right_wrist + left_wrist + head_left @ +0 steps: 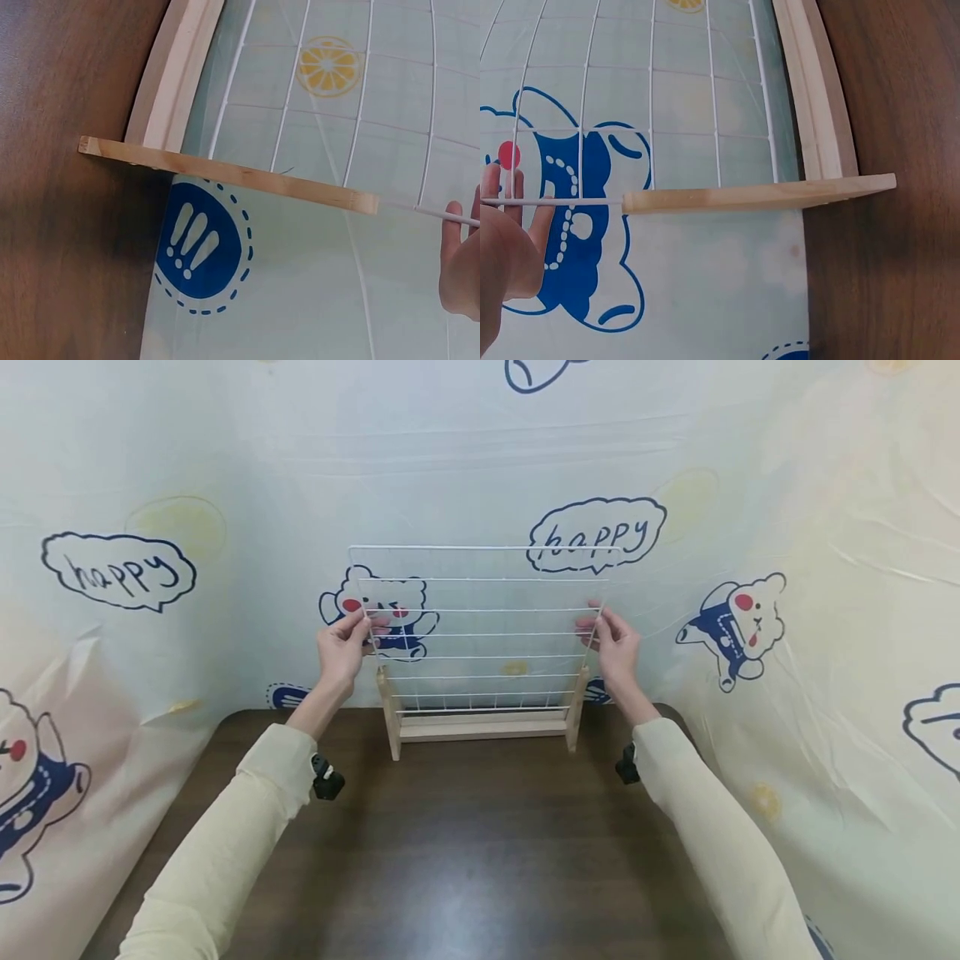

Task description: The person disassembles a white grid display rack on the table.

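A white wire grid panel stands upright in a pale wooden stand at the back of the table. By its left edge wire, my left hand pinches the panel between thumb and fingers, above the stand's left side post. My right hand holds the opposite edge wire at about the same height, above the right side post. The lower part of the panel sits between the two posts, with its bottom wire close over the stand's crossbar. Several fingers reach behind the grid on both sides.
The dark brown wooden table extends from the stand toward me. Behind and at both sides hangs a pale curtain printed with cartoon bears and "happy" bubbles, close behind the panel. A small black device is strapped at my left wrist.
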### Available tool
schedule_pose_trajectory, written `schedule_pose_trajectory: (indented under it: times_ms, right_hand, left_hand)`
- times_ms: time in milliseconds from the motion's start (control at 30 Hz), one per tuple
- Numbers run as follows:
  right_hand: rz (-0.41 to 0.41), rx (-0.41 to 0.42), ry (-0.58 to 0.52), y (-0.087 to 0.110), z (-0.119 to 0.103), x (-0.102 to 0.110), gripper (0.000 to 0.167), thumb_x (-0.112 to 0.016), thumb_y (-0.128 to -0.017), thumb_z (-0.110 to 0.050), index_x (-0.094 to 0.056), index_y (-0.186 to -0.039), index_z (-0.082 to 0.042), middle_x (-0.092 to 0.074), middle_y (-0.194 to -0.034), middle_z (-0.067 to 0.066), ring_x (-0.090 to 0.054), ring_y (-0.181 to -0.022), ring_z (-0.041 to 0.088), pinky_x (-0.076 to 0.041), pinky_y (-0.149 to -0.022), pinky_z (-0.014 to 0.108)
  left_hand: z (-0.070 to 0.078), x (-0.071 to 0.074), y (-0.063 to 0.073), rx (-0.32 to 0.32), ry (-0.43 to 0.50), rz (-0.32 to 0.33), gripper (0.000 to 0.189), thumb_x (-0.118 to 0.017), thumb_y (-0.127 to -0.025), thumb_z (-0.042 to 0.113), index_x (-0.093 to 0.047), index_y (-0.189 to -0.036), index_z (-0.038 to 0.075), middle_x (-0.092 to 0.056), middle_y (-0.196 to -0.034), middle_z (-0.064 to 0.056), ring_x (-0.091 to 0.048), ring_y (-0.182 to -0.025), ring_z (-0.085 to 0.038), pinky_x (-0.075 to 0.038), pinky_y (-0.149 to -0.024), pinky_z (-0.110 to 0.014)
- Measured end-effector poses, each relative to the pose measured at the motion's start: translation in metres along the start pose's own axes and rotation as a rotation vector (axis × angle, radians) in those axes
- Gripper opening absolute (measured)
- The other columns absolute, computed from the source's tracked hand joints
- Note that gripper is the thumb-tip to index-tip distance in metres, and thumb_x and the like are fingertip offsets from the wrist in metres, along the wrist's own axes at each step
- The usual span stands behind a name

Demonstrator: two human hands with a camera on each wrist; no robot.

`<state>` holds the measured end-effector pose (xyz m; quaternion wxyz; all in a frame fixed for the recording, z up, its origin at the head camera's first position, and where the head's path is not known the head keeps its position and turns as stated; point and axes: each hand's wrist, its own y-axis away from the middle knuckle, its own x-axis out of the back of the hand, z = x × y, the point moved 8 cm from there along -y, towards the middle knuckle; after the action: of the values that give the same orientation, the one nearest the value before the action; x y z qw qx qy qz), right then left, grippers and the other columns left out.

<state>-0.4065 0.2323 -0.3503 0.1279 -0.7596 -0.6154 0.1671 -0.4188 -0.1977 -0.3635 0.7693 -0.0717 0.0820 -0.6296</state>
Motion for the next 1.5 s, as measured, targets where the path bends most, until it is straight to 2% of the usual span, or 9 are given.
schedule_pose_trajectory:
  times_ms: [133, 333, 533, 667, 833, 967, 1267, 1500]
  right_hand:
    - [-0.009, 0.005, -0.012, -0.002, -0.003, -0.005, 0.028, -0.046, -0.1, 0.001, -0.059, -0.125, 0.007, -0.063, -0.106, 0.034, -0.062, -0.095, 0.044, -0.047, -0.091, 0.058]
    - [0.009, 0.007, -0.024, -0.004, -0.008, -0.006, 0.027, -0.046, -0.1, 0.001, -0.06, -0.123, 0.008, -0.066, -0.103, 0.029, -0.066, -0.092, 0.038, -0.049, -0.09, 0.055]
    - [0.045, 0.007, -0.009, -0.003, -0.011, -0.007, 0.027, -0.046, -0.1, 0.002, -0.061, -0.122, 0.007, -0.067, -0.103, 0.028, -0.064, -0.094, 0.04, -0.049, -0.091, 0.055]
    - [0.084, 0.013, 0.028, -0.003, -0.014, -0.009, 0.025, -0.046, -0.1, 0.003, -0.062, -0.119, 0.008, -0.068, -0.1, 0.027, -0.064, -0.092, 0.043, -0.053, -0.086, 0.051]
    - [0.111, 0.015, 0.051, -0.003, -0.019, -0.011, 0.024, -0.045, -0.1, 0.002, -0.062, -0.117, 0.008, -0.067, -0.1, 0.029, -0.064, -0.09, 0.041, -0.055, -0.083, 0.046]
    - [0.113, -0.006, 0.046, -0.005, -0.021, -0.01, 0.025, -0.046, -0.101, 0.0, -0.063, -0.118, 0.005, -0.067, -0.102, 0.027, -0.065, -0.09, 0.038, -0.053, -0.087, 0.05]
    - [0.118, 0.005, 0.02, -0.009, -0.026, -0.004, 0.026, -0.046, -0.101, -0.001, -0.063, -0.12, 0.004, -0.067, -0.102, 0.028, -0.061, -0.094, 0.046, -0.051, -0.089, 0.054]
    - [0.122, -0.021, 0.028, -0.011, -0.031, -0.006, 0.026, -0.048, -0.101, -0.004, -0.064, -0.121, -0.001, -0.069, -0.1, 0.021, -0.064, -0.091, 0.037, -0.053, -0.089, 0.047]
  left_hand:
    - [0.005, 0.004, 0.001, -0.005, -0.008, 0.001, 0.033, -0.056, -0.098, 0.019, -0.061, -0.128, 0.007, -0.069, -0.112, -0.009, -0.063, -0.109, -0.02, -0.048, -0.096, -0.043]
    - [0.01, 0.004, 0.001, 0.003, -0.009, 0.003, 0.032, -0.056, -0.098, 0.02, -0.063, -0.127, 0.007, -0.07, -0.112, -0.008, -0.063, -0.109, -0.018, -0.048, -0.097, -0.042]
    - [0.011, 0.003, 0.0, 0.002, 0.035, -0.005, 0.032, -0.056, -0.098, 0.017, -0.062, -0.127, 0.005, -0.07, -0.11, -0.009, -0.066, -0.104, -0.02, -0.047, -0.096, -0.044]
    - [0.01, 0.005, -0.001, 0.004, 0.046, -0.015, 0.032, -0.057, -0.098, 0.016, -0.061, -0.128, 0.004, -0.07, -0.111, -0.011, -0.066, -0.104, -0.021, -0.047, -0.096, -0.044]
    - [0.014, 0.006, -0.003, -0.009, -0.01, -0.03, 0.034, -0.057, -0.098, 0.021, -0.062, -0.128, 0.006, -0.069, -0.114, -0.011, -0.065, -0.105, -0.019, -0.05, -0.094, -0.042]
    - [0.02, 0.004, -0.005, -0.042, -0.026, -0.042, 0.032, -0.056, -0.098, 0.021, -0.063, -0.126, 0.007, -0.069, -0.113, -0.012, -0.066, -0.105, -0.021, -0.051, -0.092, -0.04]
    - [0.03, -0.001, -0.007, -0.06, -0.028, -0.069, 0.031, -0.055, -0.098, 0.021, -0.064, -0.125, 0.008, -0.07, -0.111, -0.008, -0.064, -0.107, -0.022, -0.052, -0.092, -0.04]
    - [0.036, 0.002, -0.008, -0.051, -0.043, -0.062, 0.03, -0.056, -0.098, 0.021, -0.065, -0.123, 0.008, -0.072, -0.106, -0.008, -0.064, -0.105, -0.021, -0.052, -0.091, -0.039]
